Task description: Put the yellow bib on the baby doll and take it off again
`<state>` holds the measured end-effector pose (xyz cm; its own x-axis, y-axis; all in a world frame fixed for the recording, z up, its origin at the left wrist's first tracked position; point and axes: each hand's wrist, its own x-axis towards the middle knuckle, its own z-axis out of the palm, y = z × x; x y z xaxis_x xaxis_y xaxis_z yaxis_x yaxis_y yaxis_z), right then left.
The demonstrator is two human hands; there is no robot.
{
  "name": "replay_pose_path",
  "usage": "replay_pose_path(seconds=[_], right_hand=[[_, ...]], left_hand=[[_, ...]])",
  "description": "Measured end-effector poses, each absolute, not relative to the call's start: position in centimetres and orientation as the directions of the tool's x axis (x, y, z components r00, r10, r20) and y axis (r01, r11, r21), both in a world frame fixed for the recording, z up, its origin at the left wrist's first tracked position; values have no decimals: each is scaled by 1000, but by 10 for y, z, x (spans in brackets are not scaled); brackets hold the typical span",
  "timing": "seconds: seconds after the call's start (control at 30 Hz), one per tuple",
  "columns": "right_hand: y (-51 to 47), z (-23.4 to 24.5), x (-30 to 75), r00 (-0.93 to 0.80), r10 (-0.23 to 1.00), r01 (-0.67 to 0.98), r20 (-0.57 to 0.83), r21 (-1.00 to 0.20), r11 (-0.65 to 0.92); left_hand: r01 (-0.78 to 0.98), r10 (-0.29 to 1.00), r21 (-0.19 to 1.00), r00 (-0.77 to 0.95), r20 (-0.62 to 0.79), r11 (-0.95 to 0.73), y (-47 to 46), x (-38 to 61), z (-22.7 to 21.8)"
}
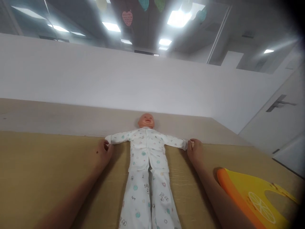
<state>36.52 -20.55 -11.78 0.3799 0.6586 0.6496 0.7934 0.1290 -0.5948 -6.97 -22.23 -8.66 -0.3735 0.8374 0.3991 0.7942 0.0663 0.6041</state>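
A baby doll [147,121] lies on its back with its head away from me and both arms stretched out sideways. It wears a white long-sleeved top [147,146] and white trousers [138,197], both printed with small animals and coloured dots. At the end of the sleeve on the left, my left hand [103,154] is closed in a pinch on the white cuff. My right hand [195,152] has its fingers closed at the cuff of the other sleeve; the doll's hand there is mostly covered by my fingers.
A yellow bib-like piece with an orange edge [247,187] lies on the wooden table [59,178] at the right. Behind the table runs a white wall [107,79] with glass above it. A door handle [280,102] shows on the far right.
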Motion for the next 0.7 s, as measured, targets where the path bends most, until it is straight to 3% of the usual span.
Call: replay_pose_path(seconds=[0.13, 0.2, 0.47, 0.7], right_hand=[[-228, -115, 330, -40, 567, 904, 823, -212, 371], [-236, -114, 312, -162, 544, 890, 823, -116, 441], [-249, -107, 295, -311, 628, 838, 714, -106, 535], [-248, -115, 284, -365, 700, 805, 613, -169, 568]], left_hand=[[826, 897, 497, 21, 442, -264, -248, -50, -91], [786, 871, 449, 219, 440, -425, -256, -44, -93], [660, 730, 313, 606, 318, -684, -269, -42, -92], [839, 855, 196, 461, 240, -507, -269, -32, -98]])
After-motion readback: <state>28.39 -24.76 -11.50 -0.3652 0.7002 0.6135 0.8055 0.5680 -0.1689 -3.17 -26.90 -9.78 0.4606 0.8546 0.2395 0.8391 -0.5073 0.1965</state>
